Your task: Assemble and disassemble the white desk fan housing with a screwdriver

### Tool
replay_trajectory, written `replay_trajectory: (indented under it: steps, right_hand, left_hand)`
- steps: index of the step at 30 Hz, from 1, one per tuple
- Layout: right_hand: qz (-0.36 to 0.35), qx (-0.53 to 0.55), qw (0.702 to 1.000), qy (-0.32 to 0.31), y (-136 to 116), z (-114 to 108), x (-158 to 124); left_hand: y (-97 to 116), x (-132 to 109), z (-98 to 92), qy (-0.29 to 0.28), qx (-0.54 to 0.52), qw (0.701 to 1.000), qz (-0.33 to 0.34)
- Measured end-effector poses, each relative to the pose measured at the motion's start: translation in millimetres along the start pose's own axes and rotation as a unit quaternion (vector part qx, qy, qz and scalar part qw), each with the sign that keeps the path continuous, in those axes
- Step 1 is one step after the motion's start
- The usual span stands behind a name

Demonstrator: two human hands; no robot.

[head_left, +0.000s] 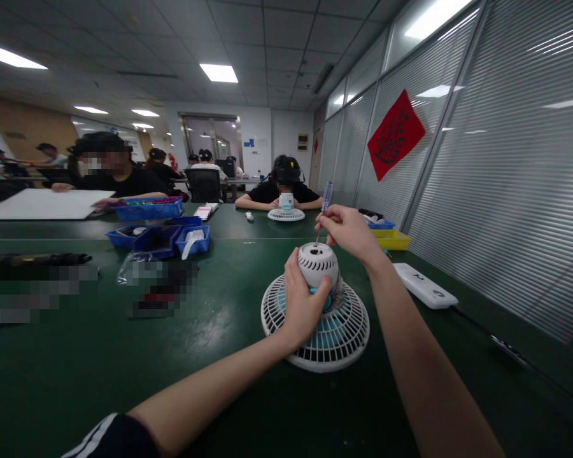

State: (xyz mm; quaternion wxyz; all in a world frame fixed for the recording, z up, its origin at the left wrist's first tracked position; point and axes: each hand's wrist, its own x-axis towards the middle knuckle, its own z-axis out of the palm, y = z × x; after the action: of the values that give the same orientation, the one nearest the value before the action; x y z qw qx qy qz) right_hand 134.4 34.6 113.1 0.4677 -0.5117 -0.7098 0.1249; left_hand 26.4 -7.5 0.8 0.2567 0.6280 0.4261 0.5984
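A small white plastic fan (337, 346) lies grille-down on a matte green table (205, 362), its round cage ribbed in thin spokes with pale blue blades showing through. The left hand (302, 305) wraps the near side of the fan's domed, vented motor housing (318, 262), fingers closed around it. Just above the fan, the right hand (346, 230) pinches a slim screwdriver (326, 196) by its clear bluish handle, the metal shaft standing upright into the top of the housing. Bare tabletop runs out left of the fan and in front of it. To the fan's right, a smooth white power strip (424, 286) lies near the table edge. Beyond the fan sit blue plastic bins (157, 238), a yellow tray (392, 239) and a second fan (286, 215) before a seated person (266, 192).
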Motion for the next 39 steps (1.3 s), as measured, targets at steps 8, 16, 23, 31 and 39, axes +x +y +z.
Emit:
replay_trajectory:
  steps: [8, 16, 23, 31, 39]
  right_hand:
    - [0.003, -0.039, 0.999, 0.019, -5.2, -3.5, -4.2]
    - [0.017, 0.005, 1.0, 0.008, -7.1, -3.8, -4.8]
    - [-0.001, 0.016, 1.0, -0.013, -5.9, -3.2, -2.5]
    - [-0.006, -0.009, 1.0, 0.004, -6.3, -4.0, -4.2]
    - [0.014, 0.017, 1.0, 0.022, -4.2, -2.9, -2.7]
  left_hand:
    - [1.9, 0.1, -1.1, -0.003, 0.002, 1.0, -0.005]
    - [3.4, 0.3, -1.2, -0.001, 0.003, 1.0, -0.006]
    - [1.8, 0.0, -1.2, -0.005, 0.003, 1.0, -0.009]
    - [3.2, -0.1, -1.8, -0.01, 0.009, 1.0, -0.01]
    - [2.9, 0.6, -1.7, -0.011, 0.01, 1.0, -0.008]
